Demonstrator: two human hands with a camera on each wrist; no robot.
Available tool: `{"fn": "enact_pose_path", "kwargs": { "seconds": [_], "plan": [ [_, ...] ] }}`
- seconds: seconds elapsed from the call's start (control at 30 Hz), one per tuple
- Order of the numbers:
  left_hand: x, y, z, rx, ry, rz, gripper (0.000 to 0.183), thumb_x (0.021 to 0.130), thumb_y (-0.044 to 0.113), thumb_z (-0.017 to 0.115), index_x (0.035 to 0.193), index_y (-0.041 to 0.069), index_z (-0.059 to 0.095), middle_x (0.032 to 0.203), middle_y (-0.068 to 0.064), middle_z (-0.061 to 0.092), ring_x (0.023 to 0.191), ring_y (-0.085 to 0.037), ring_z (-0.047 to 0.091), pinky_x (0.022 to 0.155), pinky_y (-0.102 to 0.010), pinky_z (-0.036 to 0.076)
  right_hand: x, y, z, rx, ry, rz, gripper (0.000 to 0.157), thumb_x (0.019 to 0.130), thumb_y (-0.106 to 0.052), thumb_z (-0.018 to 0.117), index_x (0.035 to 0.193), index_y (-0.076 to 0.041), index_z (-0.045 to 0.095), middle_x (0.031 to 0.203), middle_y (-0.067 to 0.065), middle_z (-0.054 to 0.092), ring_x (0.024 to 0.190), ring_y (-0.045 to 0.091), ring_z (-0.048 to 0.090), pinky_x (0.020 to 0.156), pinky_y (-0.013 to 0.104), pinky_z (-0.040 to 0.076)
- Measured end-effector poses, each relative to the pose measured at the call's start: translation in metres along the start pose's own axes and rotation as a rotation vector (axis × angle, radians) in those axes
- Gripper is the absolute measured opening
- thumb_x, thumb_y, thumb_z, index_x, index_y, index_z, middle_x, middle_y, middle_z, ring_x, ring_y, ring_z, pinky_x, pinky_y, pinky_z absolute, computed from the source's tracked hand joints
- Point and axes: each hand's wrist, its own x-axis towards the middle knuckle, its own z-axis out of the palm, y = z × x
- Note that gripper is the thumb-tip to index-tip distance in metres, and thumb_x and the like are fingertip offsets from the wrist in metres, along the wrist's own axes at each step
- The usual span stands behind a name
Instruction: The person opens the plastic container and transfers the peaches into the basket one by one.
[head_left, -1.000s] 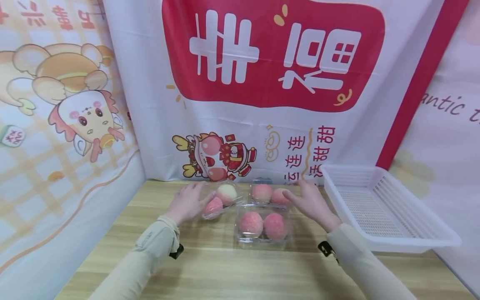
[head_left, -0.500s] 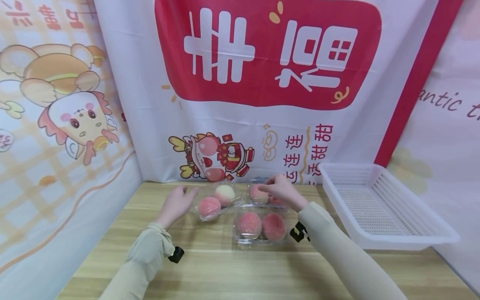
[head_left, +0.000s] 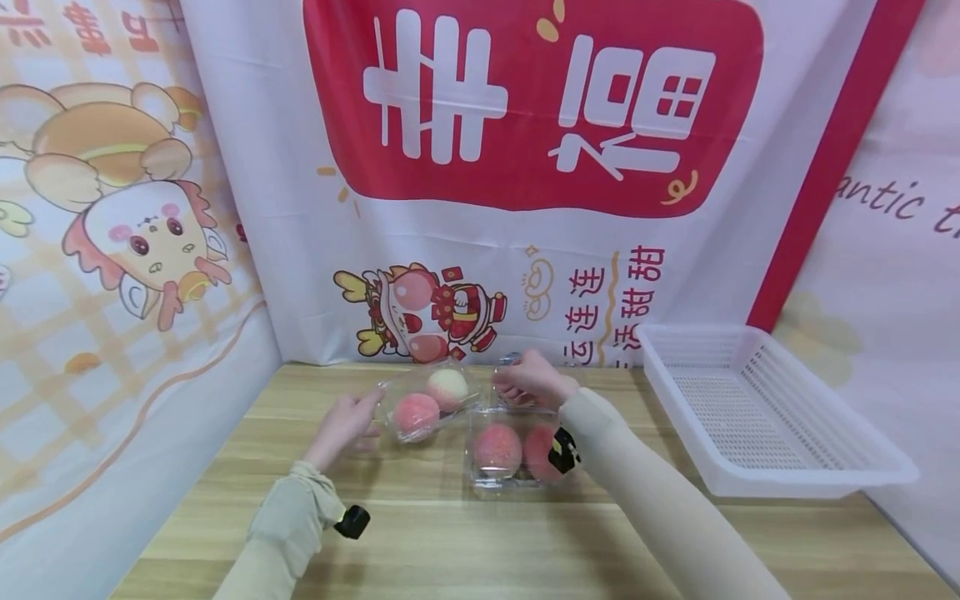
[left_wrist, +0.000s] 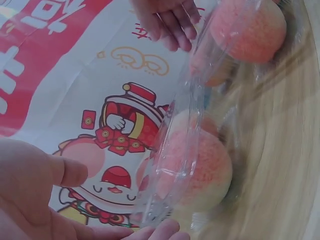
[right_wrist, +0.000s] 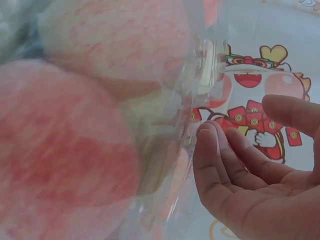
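Three clear plastic clamshell boxes, each with two pink, peach-like round items, lie close together on the table. My left hand (head_left: 347, 429) is beside the left box (head_left: 405, 387), its thumb apart from the fingers. In the left wrist view its fingertips (left_wrist: 165, 231) come close to the box's end; contact cannot be told. Over the back right box (right_wrist: 207, 65) is my right hand (head_left: 534, 379), hiding most of that box. The right wrist view shows its fingers bent and the thumb apart, nothing between them. The front box (head_left: 480, 479) is partly behind my right wrist.
A white perforated plastic basket (head_left: 678, 417) stands at the right of the wooden table (head_left: 420, 542). Printed cloths hang behind the boxes (head_left: 645, 233) and on the left (head_left: 127, 258). Both wrists wear small black cameras.
My right hand has moved left from the right end of the back box to over it. My left hand has drawn back left from on top of the left box to its side.
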Motion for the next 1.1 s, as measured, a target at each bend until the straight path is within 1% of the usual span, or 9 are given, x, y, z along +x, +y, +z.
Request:
{"fn": "enact_pose_path", "kwargs": {
  "seconds": [0.1,0.2,0.3,0.37,0.47,0.6,0.8,0.97,1.1],
  "plan": [
    [0.000,-0.005,0.003,-0.103,-0.028,-0.022,0.077,0.101,0.050,0.042,0.144,-0.013,0.029,0.138,-0.038,0.038,0.115,-0.049,0.052,0.085,-0.049,0.055,0.004,-0.006,0.006,-0.044,0.013,0.008,0.021,0.087,-0.013,0.071,0.088,0.007,0.064,0.078,0.014,0.066,0.060,0.016,0.055,0.068,0.038,0.055],
    [-0.001,-0.010,0.008,-0.167,-0.025,-0.034,0.074,0.103,0.046,0.042,0.142,-0.015,0.028,0.133,-0.037,0.041,0.108,-0.045,0.057,0.080,-0.046,0.057,0.010,-0.009,0.011,-0.083,0.027,0.002,0.018,0.087,-0.010,0.070,0.075,-0.001,0.060,0.085,0.019,0.069,0.062,0.018,0.057,0.074,0.041,0.056],
    [-0.001,-0.014,0.014,-0.226,-0.015,-0.039,0.064,0.104,0.034,0.044,0.138,-0.019,0.029,0.128,-0.038,0.045,0.101,-0.041,0.062,0.078,-0.042,0.058,0.016,-0.010,0.015,-0.130,0.046,-0.020,0.031,0.085,-0.004,0.069,0.061,-0.009,0.050,0.080,0.019,0.069,0.059,0.019,0.056,0.066,0.037,0.056],
    [0.000,-0.015,0.017,-0.261,-0.007,-0.044,0.054,0.103,0.022,0.045,0.134,-0.020,0.033,0.123,-0.037,0.049,0.096,-0.039,0.064,0.078,-0.041,0.058,0.020,-0.010,0.018,-0.175,0.055,-0.034,0.032,0.083,0.000,0.068,0.057,-0.010,0.051,0.073,0.017,0.067,0.056,0.018,0.055,0.058,0.032,0.054],
    [0.003,-0.017,0.020,-0.288,0.010,-0.046,0.041,0.098,0.005,0.046,0.129,-0.021,0.040,0.115,-0.036,0.056,0.089,-0.035,0.068,0.078,-0.040,0.059,0.025,-0.010,0.021,-0.239,0.045,-0.048,0.024,0.078,0.006,0.065,0.058,-0.005,0.057,0.063,0.013,0.061,0.050,0.016,0.051,0.047,0.026,0.047],
    [0.007,-0.019,0.022,-0.299,0.042,-0.045,0.041,0.093,-0.005,0.048,0.129,-0.023,0.039,0.099,-0.031,0.063,0.074,-0.026,0.068,0.073,-0.038,0.060,0.029,-0.009,0.023,-0.313,0.011,-0.052,0.013,0.075,0.008,0.064,0.065,0.000,0.063,0.058,0.009,0.056,0.046,0.015,0.044,0.041,0.025,0.038],
    [0.010,-0.017,0.026,-0.304,0.048,-0.040,0.053,0.091,-0.007,0.054,0.135,-0.024,0.030,0.092,-0.026,0.063,0.070,-0.022,0.066,0.072,-0.038,0.060,0.028,-0.006,0.022,-0.449,0.031,-0.064,0.007,0.072,0.007,0.063,0.074,0.003,0.068,0.058,0.006,0.058,0.048,0.016,0.046,0.040,0.024,0.037],
    [0.010,-0.018,0.027,-0.301,0.058,-0.045,0.058,0.090,-0.007,0.059,0.137,-0.022,0.028,0.090,-0.024,0.062,0.070,-0.022,0.065,0.071,-0.036,0.060,0.027,-0.007,0.025,-0.485,0.017,-0.067,0.009,0.073,0.007,0.065,0.079,0.003,0.070,0.059,0.005,0.056,0.048,0.015,0.043,0.041,0.025,0.036],
    [0.012,-0.022,0.027,-0.295,0.079,-0.040,0.053,0.091,-0.006,0.057,0.134,-0.022,0.032,0.085,-0.020,0.063,0.066,-0.018,0.063,0.064,-0.029,0.058,0.027,-0.008,0.028,-0.555,0.027,-0.076,0.007,0.073,0.004,0.067,0.072,-0.003,0.068,0.056,0.002,0.054,0.048,0.015,0.043,0.041,0.026,0.036]
  ]
}}
